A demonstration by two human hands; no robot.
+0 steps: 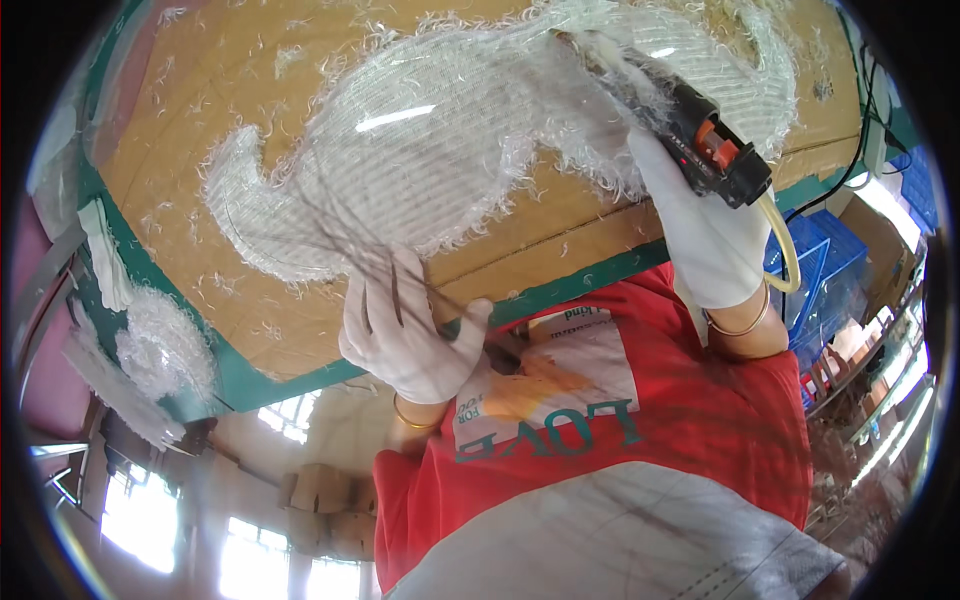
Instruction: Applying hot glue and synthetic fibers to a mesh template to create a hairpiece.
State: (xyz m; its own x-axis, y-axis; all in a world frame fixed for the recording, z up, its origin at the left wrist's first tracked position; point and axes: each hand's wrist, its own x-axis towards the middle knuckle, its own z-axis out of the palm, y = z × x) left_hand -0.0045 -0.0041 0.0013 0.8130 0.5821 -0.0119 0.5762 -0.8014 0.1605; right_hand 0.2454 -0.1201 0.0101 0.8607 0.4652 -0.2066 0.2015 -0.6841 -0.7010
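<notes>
A large white translucent ribbed piece (pixel 400 150) with a frayed, fringed outline lies on brown cardboard. My left hand (pixel 405 335), in a white glove, rests its fingertips at the piece's near edge, fingers apart and thumb out. In my right hand (pixel 695 225), also gloved, is a black hand-held tool with an orange-red section (pixel 715 145). A cream-coloured tube (pixel 792 250) curves from its rear end. The tool's front, covered in loose white fibres, lies over the right part of the piece. My right fingers are partly hidden behind the tool.
Brown cardboard (pixel 210 310) with scattered fibre scraps covers a green table (pixel 255 390). A fringed white piece (pixel 165 345) hangs by its left edge. A black cable (pixel 862 140) runs down the right side. Blue crates (pixel 820 265) stand beyond my right arm.
</notes>
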